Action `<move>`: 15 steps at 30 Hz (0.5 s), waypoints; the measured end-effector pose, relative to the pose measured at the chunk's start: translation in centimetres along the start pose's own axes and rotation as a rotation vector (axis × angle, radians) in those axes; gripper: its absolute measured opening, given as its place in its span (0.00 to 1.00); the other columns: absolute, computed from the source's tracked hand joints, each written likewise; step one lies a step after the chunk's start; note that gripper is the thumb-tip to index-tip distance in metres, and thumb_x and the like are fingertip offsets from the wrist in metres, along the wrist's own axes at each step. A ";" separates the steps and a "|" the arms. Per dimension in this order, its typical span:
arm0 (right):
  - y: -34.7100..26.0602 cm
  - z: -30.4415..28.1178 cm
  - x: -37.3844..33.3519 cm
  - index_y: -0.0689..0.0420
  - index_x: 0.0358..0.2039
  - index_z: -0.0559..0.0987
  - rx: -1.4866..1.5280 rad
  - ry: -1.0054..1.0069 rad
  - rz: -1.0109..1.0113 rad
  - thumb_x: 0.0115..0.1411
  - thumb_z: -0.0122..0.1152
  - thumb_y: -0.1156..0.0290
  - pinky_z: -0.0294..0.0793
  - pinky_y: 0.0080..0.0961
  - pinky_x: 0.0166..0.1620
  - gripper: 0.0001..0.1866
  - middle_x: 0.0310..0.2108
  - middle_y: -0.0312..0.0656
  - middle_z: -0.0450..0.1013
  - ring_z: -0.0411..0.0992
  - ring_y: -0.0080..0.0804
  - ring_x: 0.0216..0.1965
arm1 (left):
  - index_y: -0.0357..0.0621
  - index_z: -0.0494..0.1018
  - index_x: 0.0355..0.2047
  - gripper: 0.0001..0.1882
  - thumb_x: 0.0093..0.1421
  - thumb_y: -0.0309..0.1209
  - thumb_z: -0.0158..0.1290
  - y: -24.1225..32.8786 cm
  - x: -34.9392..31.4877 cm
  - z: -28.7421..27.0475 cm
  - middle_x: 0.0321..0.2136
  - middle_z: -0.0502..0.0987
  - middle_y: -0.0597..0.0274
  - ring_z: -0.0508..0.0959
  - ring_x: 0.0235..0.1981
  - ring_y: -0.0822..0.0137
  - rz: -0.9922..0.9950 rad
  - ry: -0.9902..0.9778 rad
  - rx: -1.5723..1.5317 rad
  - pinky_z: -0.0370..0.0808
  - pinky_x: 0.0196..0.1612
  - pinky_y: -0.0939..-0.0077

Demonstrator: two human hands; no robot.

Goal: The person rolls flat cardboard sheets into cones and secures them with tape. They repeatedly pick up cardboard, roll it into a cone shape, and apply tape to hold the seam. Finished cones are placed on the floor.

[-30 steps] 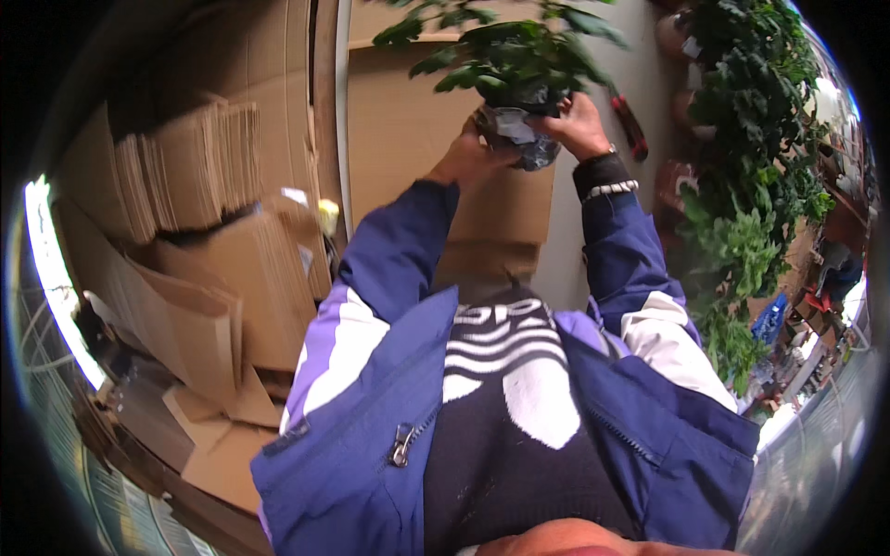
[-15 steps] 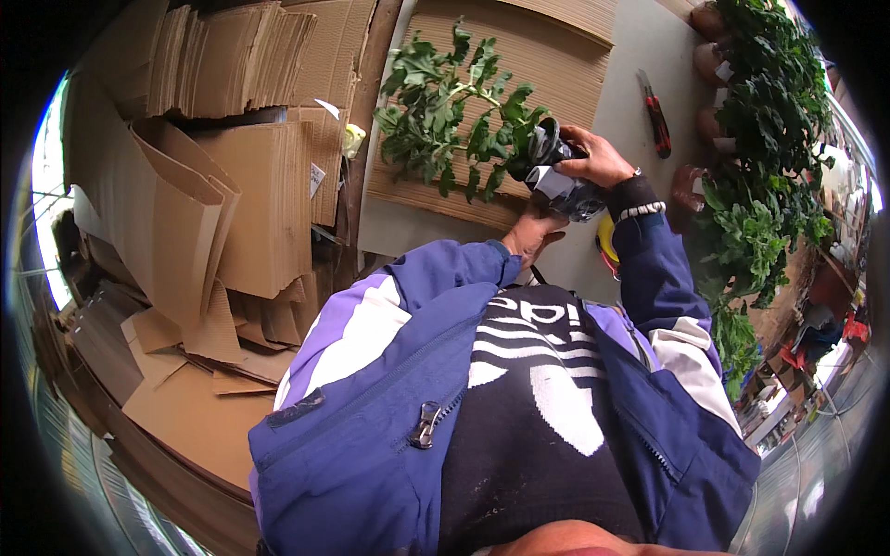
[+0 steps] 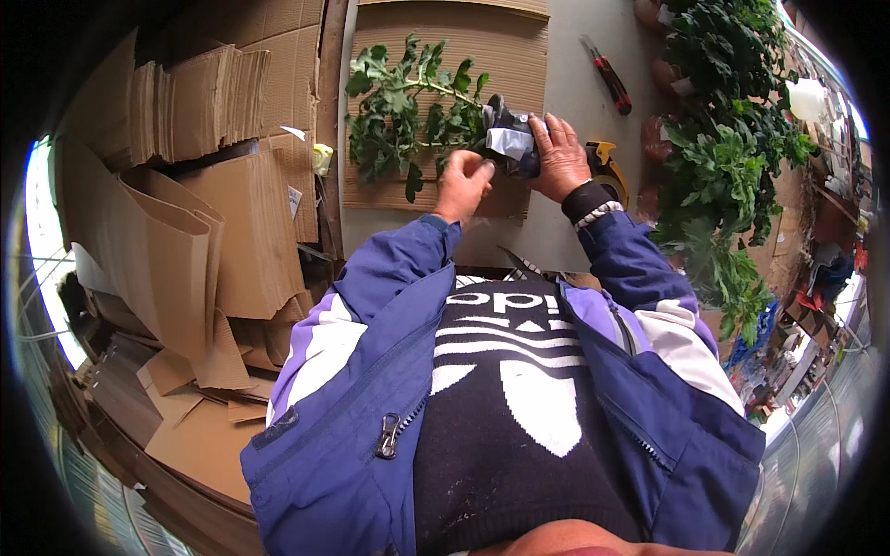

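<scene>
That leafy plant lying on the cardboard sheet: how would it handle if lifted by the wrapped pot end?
The plant would likely droop: long thin stems and leaves stretch sideways from the wrapped pot under the right hand. Probably bottom-heavy at the pot. Leaves look easy to bruise against the cardboard sheet.

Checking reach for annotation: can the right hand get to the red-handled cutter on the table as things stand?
Probably yes. The red-handled cutter lies bare on the grey table, just beyond the right hand, nothing between. But that hand is holding the plant's wrapped pot, so it would have to let go first.
</scene>
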State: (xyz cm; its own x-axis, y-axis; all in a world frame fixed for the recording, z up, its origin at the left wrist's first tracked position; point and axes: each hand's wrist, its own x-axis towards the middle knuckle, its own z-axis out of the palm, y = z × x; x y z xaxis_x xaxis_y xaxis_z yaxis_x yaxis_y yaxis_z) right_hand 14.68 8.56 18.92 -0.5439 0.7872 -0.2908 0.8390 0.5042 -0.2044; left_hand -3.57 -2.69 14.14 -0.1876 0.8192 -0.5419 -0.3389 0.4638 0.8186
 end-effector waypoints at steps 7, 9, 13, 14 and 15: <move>-0.4 1.1 0.3 0.48 0.71 0.56 0.049 0.004 0.036 0.36 0.80 0.62 0.66 0.47 0.66 0.61 0.68 0.52 0.54 0.52 0.57 0.69 | 0.40 0.74 0.36 0.11 0.57 0.28 0.65 0.5 4.3 1.6 0.27 0.76 0.67 0.74 0.27 0.74 0.355 0.246 0.313 0.75 0.33 0.73; -0.4 1.1 0.6 0.51 0.70 0.56 0.056 0.013 0.021 0.36 0.79 0.60 0.59 0.47 0.69 0.61 0.67 0.56 0.54 0.52 0.59 0.68 | 0.41 0.74 0.30 0.07 0.57 0.26 0.62 0.7 5.3 1.5 0.24 0.75 0.67 0.74 0.28 0.75 0.350 0.234 0.377 0.74 0.33 0.74; -0.2 0.6 1.5 0.51 0.71 0.54 0.112 0.002 0.021 0.34 0.81 0.56 0.57 0.44 0.70 0.64 0.66 0.57 0.55 0.53 0.58 0.68 | 0.43 0.73 0.32 0.02 0.61 0.23 0.55 1.8 4.6 0.0 0.23 0.73 0.68 0.73 0.24 0.77 0.427 0.295 0.359 0.73 0.26 0.75; 0.0 0.5 1.8 0.51 0.72 0.54 0.111 -0.039 0.040 0.33 0.81 0.56 0.57 0.44 0.70 0.66 0.66 0.56 0.55 0.53 0.57 0.68 | 0.43 0.72 0.34 0.03 0.62 0.22 0.54 2.3 3.9 -1.3 0.22 0.73 0.68 0.73 0.23 0.77 0.390 0.308 0.268 0.74 0.24 0.76; 0.2 0.4 2.1 0.48 0.72 0.54 0.100 -0.072 0.042 0.35 0.81 0.56 0.57 0.44 0.70 0.64 0.67 0.54 0.54 0.52 0.57 0.69 | 0.43 0.71 0.35 0.03 0.62 0.21 0.54 2.9 3.3 -2.7 0.22 0.72 0.68 0.73 0.22 0.78 0.359 0.314 0.175 0.75 0.22 0.77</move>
State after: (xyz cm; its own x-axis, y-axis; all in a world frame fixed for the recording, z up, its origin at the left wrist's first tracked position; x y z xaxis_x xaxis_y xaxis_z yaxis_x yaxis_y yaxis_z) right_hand 13.69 10.17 17.92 -0.5106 0.7775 -0.3670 0.8576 0.4301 -0.2819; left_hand -7.72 0.46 14.22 -0.5410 0.8090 -0.2298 -0.0478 0.2433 0.9688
